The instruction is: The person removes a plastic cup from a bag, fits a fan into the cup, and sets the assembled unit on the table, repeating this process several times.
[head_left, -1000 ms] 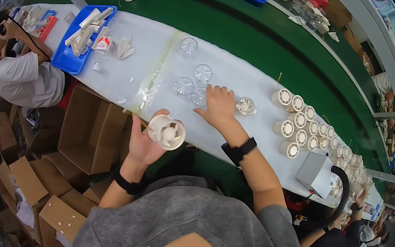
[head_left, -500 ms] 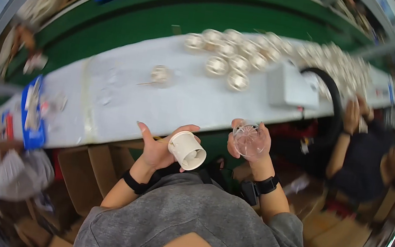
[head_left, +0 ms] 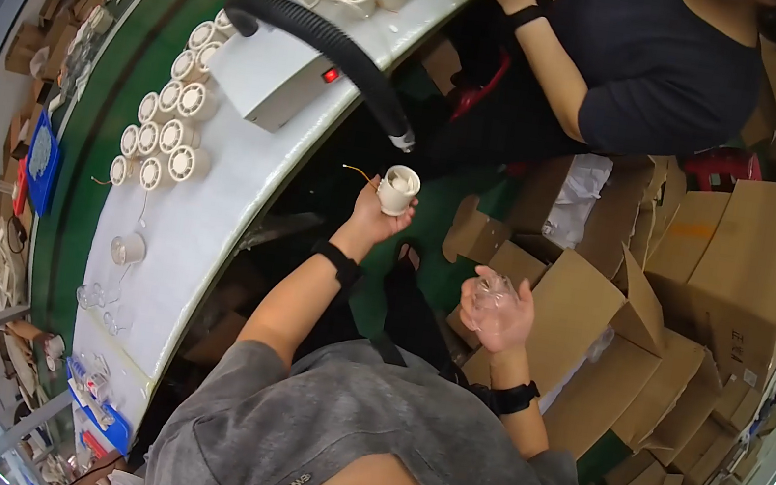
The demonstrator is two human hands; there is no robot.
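Note:
My left hand is closed round a white plastic cylindrical housing, its open end facing up and a round part inside. A thin orange wire sticks out from its side. Just above the housing is the metal tip of a black flexible hose, apart from it. Off to the right, my right hand is closed on a clear plastic cover, palm up and away from the table. The hose curves over a white box with a lit red switch.
Several white slotted housings stand on the white-covered table, with one housing apart from them. Clear covers lie nearer me. Open cardboard boxes fill the right side. A co-worker's arm reaches over the table's far end.
My view has turned to the right, toward the boxes and co-worker. My left hand has brought the housing up under the hose tip. My right hand still holds the clear cover, now turned palm up.

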